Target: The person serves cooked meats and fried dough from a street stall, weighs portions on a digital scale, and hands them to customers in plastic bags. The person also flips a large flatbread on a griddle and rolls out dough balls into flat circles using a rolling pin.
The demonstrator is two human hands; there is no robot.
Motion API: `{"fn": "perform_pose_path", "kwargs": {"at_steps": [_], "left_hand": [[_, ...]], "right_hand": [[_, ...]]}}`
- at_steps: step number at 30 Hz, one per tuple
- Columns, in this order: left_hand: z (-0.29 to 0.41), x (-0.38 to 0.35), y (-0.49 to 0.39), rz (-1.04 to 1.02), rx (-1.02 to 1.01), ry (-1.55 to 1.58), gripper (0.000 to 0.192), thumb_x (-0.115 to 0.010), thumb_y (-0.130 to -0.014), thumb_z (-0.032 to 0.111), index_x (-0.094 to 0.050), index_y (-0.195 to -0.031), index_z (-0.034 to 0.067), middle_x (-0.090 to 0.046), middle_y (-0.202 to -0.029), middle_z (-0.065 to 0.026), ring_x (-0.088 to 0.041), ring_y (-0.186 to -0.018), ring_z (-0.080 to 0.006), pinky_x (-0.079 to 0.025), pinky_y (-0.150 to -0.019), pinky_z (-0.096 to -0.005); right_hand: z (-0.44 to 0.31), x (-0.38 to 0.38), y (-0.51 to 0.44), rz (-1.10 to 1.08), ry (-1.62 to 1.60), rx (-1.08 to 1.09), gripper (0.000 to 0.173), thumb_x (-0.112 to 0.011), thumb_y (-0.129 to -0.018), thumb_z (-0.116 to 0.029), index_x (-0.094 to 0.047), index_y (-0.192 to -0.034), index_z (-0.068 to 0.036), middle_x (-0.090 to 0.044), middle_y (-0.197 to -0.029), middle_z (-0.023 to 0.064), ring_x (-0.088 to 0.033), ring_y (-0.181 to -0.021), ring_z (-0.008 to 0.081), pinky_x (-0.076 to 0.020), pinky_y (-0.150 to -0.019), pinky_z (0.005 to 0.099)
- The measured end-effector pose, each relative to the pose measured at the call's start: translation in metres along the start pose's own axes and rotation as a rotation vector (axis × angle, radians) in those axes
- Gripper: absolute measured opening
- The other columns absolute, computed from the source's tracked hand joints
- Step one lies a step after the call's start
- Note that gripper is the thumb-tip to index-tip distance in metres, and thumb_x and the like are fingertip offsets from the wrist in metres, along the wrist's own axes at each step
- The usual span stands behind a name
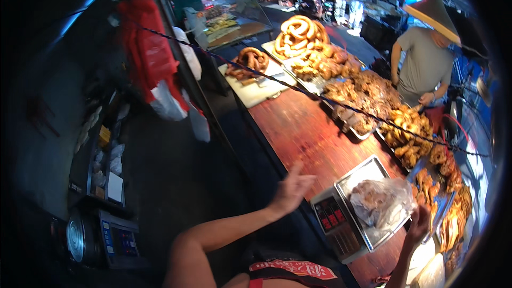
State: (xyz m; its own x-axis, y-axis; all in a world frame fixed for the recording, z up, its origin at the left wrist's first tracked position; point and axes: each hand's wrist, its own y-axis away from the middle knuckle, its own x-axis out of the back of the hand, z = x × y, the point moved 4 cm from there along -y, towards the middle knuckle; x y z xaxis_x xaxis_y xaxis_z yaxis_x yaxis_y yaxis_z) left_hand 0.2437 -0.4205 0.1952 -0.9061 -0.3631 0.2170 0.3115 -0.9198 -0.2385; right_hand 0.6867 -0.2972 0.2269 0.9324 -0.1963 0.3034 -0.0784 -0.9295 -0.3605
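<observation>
My left hand [293, 191] is raised above the counter's near edge, fingers apart and nothing in them. It is just left of a digital scale [343, 244] with a lit red display. A clear plastic bag [384, 204] of food, perhaps meat, rests on the scale's metal tray [373, 168]. My right hand [419, 224] is at the tray's right side, close beside the bag. Blur hides whether its fingers touch or grip the plastic.
Trays of cooked meat [366, 92] and coiled sausages [300, 34] line the far side of the wooden counter [296, 128]. A knife [270, 79] lies on a white cutting board [256, 92]. Red plastic bags [148, 48] hang at left. A person [424, 60] stands across the counter.
</observation>
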Motion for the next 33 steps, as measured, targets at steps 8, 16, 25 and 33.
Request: {"fn": "perform_pose_path", "kwargs": {"at_steps": [8,16,25,33], "left_hand": [[0.016,0.429,-0.013,0.963,-0.238,0.609,0.086,-0.037,-0.098,0.072,-0.034,-0.154,0.007,-0.041,-0.151,-0.018,-0.045,-0.136,-0.0317,-0.04,-0.112,-0.0477],[0.055,0.501,-0.058,0.658,-0.477,1.035,0.064,-0.066,-0.096,0.027,-0.038,-0.151,0.008,-0.052,-0.144,-0.0144,-0.055,-0.128,-0.0252,-0.05,-0.103,-0.0394],[0.088,0.471,-0.056,0.601,-0.511,1.134,0.056,-0.074,-0.084,-0.006,-0.052,-0.132,0.014,-0.062,-0.125,-0.0021,-0.062,-0.113,-0.0153,-0.056,-0.092,-0.0305],[0.094,0.458,-0.059,0.501,-0.538,1.112,0.049,-0.072,-0.089,-0.003,-0.053,-0.133,0.004,-0.058,-0.13,-0.0063,-0.061,-0.114,-0.0167,-0.053,-0.099,-0.0345]], "right_hand": [[-0.268,-0.287,0.14,-0.923,-0.594,0.219,0.041,-0.065,-0.097,-0.022,-0.06,-0.13,0.002,-0.071,-0.108,0.0165,-0.069,-0.104,0.0225,-0.0549,-0.091,0.0341],[-0.593,-0.555,0.2,-0.541,-0.293,1.145,0.043,-0.066,-0.091,-0.022,-0.055,-0.127,0.0,-0.056,-0.117,0.0233,-0.061,-0.099,0.0451,-0.0508,-0.087,0.0494],[-0.59,-0.634,0.142,-0.37,0.123,1.023,0.026,-0.07,-0.086,-0.032,-0.07,-0.088,-0.006,-0.068,-0.098,0.0094,-0.067,-0.093,0.0333,-0.0536,-0.08,0.0456],[-0.589,-0.612,0.139,-0.48,0.04,0.882,0.028,-0.083,-0.076,-0.028,-0.072,-0.088,-0.005,-0.07,-0.083,0.0161,-0.069,-0.078,0.0342,-0.0532,-0.071,0.0438]]}}
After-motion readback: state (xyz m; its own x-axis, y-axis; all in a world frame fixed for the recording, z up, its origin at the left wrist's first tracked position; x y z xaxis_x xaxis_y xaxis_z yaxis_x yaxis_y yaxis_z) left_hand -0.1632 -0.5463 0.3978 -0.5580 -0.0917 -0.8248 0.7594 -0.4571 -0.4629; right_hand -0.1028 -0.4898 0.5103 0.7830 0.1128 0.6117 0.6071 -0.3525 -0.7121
